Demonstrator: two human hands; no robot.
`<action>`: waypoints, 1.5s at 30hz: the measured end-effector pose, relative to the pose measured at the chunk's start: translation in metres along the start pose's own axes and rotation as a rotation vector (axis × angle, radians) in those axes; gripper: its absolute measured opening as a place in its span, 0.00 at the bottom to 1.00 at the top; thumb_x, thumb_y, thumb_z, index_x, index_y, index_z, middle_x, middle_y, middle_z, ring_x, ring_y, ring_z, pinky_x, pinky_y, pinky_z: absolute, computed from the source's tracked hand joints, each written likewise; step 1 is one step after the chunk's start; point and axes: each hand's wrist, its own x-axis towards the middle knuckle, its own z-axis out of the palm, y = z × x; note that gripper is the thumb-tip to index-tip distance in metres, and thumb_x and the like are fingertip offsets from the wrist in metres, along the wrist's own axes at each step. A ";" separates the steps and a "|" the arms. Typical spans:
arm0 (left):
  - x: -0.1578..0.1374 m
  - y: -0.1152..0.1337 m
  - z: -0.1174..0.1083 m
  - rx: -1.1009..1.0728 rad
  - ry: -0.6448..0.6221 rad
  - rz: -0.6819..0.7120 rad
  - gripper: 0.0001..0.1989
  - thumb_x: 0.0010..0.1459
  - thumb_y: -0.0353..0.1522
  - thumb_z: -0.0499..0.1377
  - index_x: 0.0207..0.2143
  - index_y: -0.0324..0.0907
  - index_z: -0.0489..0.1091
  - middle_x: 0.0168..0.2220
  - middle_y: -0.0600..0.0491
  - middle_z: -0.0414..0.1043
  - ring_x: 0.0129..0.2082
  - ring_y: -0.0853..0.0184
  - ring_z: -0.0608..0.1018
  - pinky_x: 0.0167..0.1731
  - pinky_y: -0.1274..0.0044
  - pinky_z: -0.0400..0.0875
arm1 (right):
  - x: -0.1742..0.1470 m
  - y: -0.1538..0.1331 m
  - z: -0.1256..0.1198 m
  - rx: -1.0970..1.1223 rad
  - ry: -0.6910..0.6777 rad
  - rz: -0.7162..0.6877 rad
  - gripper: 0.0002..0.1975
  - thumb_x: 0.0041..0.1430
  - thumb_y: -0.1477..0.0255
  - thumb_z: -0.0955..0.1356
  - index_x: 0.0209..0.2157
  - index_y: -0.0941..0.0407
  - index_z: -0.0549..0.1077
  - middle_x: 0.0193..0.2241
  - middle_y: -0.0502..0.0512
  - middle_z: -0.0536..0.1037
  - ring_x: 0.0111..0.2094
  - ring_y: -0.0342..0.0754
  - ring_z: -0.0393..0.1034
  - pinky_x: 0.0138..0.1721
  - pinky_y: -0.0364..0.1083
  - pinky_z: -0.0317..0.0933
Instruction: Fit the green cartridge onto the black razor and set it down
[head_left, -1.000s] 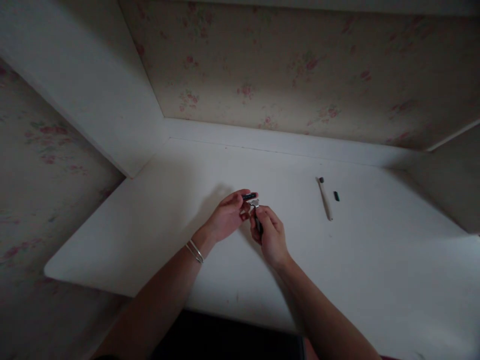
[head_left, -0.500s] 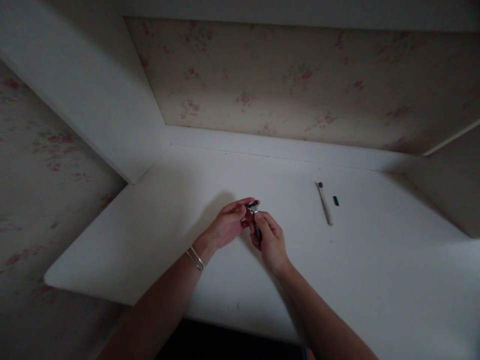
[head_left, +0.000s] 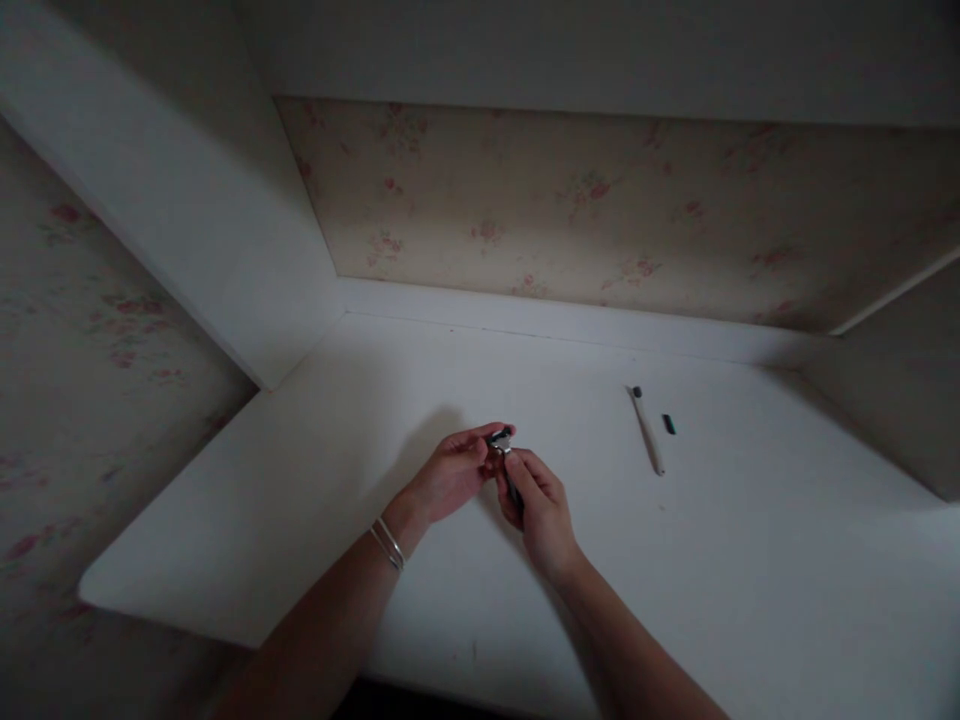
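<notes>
Now, nearest the body, two bare forearms point(head_left: 315, 620) reach over the white tabletop point(head_left: 247, 520), and a silvery bangle point(head_left: 388, 545), seemingly in two loops, circles the left wrist. Beyond it, the right hand point(head_left: 541, 510) grips the dark handle of a razor-like tool point(head_left: 502, 445), whose silvery head pokes out past the fingers. The left hand point(head_left: 454, 478) meets it from the other side, pinching a small black piece point(head_left: 495, 436) right at that head. Tool and piece are both between the two hands, apparently above the tabletop; whether they are joined or merely touching is too small to tell.

The weak point seems to be the left pinch: the black piece is tiny and partly covered by fingertips, so a sideways push from the tool could send it loose and down onto the tabletop. If the head meets it at a slant, the two may jam or scrape. Should there be a blade edge, which cannot be seen, a slip of the right thumb could nick the left fingertips.

Farther off, ahead and to the right of the right hand, a pale-handled, dark-tipped stick point(head_left: 647, 435) lies on the tabletop, with a small dark bar point(head_left: 669, 425) just beside it. Straight ahead of both hands, a white ledge point(head_left: 525, 310) runs along the back, and floral wallpaper point(head_left: 450, 200) rises behind it.
</notes>
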 end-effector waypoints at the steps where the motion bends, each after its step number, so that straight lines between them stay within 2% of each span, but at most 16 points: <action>1: 0.000 0.000 0.000 -0.001 -0.004 0.002 0.15 0.48 0.34 0.67 0.40 0.43 0.76 0.47 0.47 0.73 0.32 0.71 0.74 0.36 0.76 0.65 | 0.000 0.000 0.000 0.003 -0.009 0.002 0.14 0.59 0.59 0.65 0.31 0.56 0.71 0.17 0.43 0.59 0.15 0.37 0.46 0.14 0.38 0.38; 11: -0.002 0.000 -0.005 -0.014 -0.018 -0.015 0.15 0.47 0.33 0.68 0.40 0.43 0.76 0.47 0.48 0.73 0.34 0.69 0.73 0.39 0.75 0.65 | -0.002 -0.001 -0.003 0.027 -0.064 0.028 0.14 0.60 0.59 0.65 0.31 0.57 0.70 0.17 0.43 0.59 0.14 0.36 0.45 0.14 0.38 0.37; 17: -0.004 0.004 -0.004 0.024 0.000 -0.041 0.16 0.42 0.35 0.70 0.37 0.43 0.77 0.43 0.49 0.73 0.28 0.73 0.70 0.31 0.78 0.63 | -0.003 -0.001 -0.003 0.061 -0.135 0.044 0.14 0.61 0.60 0.65 0.32 0.57 0.71 0.16 0.43 0.60 0.14 0.36 0.45 0.14 0.39 0.37; 23: -0.006 0.007 -0.005 0.030 -0.020 -0.048 0.16 0.41 0.33 0.71 0.35 0.41 0.77 0.34 0.50 0.72 0.27 0.73 0.69 0.30 0.78 0.61 | -0.004 -0.003 -0.003 0.089 -0.167 0.058 0.14 0.62 0.61 0.64 0.32 0.58 0.70 0.14 0.42 0.59 0.13 0.36 0.43 0.13 0.38 0.37; 31: -0.005 0.006 -0.014 0.046 -0.073 -0.007 0.13 0.43 0.30 0.70 0.35 0.42 0.78 0.41 0.48 0.71 0.33 0.69 0.70 0.32 0.77 0.62 | -0.004 -0.009 -0.006 0.095 -0.268 0.087 0.15 0.62 0.60 0.64 0.33 0.59 0.70 0.16 0.43 0.61 0.12 0.34 0.44 0.11 0.37 0.38; 39: -0.008 0.009 -0.010 0.081 -0.085 -0.023 0.15 0.44 0.33 0.70 0.37 0.42 0.77 0.42 0.48 0.72 0.25 0.76 0.66 0.28 0.79 0.60 | -0.003 -0.005 -0.007 0.131 -0.315 0.096 0.14 0.63 0.62 0.63 0.35 0.59 0.71 0.16 0.43 0.60 0.12 0.35 0.44 0.11 0.38 0.39; 42: -0.008 0.009 -0.009 0.053 -0.076 -0.024 0.15 0.45 0.33 0.69 0.38 0.42 0.77 0.40 0.48 0.73 0.25 0.75 0.67 0.29 0.79 0.60 | -0.002 -0.006 -0.007 0.100 -0.316 0.070 0.15 0.64 0.61 0.62 0.36 0.60 0.71 0.16 0.43 0.60 0.12 0.35 0.45 0.13 0.38 0.39; 45: -0.007 0.009 -0.008 0.027 -0.051 -0.026 0.15 0.44 0.32 0.69 0.38 0.41 0.77 0.43 0.47 0.73 0.27 0.74 0.69 0.30 0.78 0.62 | -0.002 -0.008 -0.007 0.068 -0.312 0.053 0.16 0.64 0.61 0.62 0.35 0.60 0.71 0.16 0.44 0.61 0.13 0.35 0.47 0.15 0.39 0.39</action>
